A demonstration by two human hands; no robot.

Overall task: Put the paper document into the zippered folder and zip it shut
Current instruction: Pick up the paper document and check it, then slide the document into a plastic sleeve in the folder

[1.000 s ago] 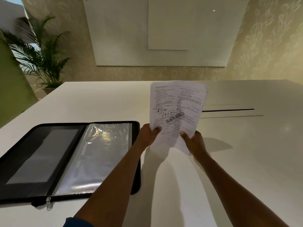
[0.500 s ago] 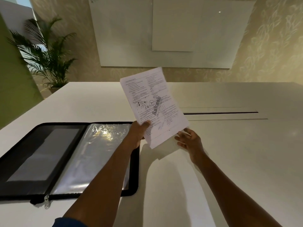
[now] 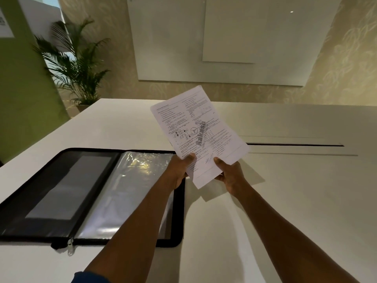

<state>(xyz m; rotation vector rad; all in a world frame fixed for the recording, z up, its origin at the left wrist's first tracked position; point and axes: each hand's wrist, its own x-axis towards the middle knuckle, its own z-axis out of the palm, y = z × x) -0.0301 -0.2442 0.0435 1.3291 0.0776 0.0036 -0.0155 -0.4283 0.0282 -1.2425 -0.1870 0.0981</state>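
Note:
A printed paper document (image 3: 195, 127) is held up above the table, tilted to the left. My left hand (image 3: 180, 170) pinches its lower left edge, thumb on the front. My right hand (image 3: 229, 173) pinches the lower right part the same way. The black zippered folder (image 3: 61, 193) lies open flat on the table to the left, with a clear plastic sleeve (image 3: 130, 188) on its right half. Its zipper pull (image 3: 70, 247) hangs off the near edge. My left forearm crosses over the folder's right corner.
The white table (image 3: 285, 201) has a long narrow slot (image 3: 293, 144) at the right behind the paper. A potted palm (image 3: 77, 66) stands past the table's far left corner. A whiteboard (image 3: 234, 37) hangs on the far wall.
The paper moved left from the table's middle and tilted left. My right hand, which had loosened at the sheet's lower edge, now pinches it again with the thumb on front.

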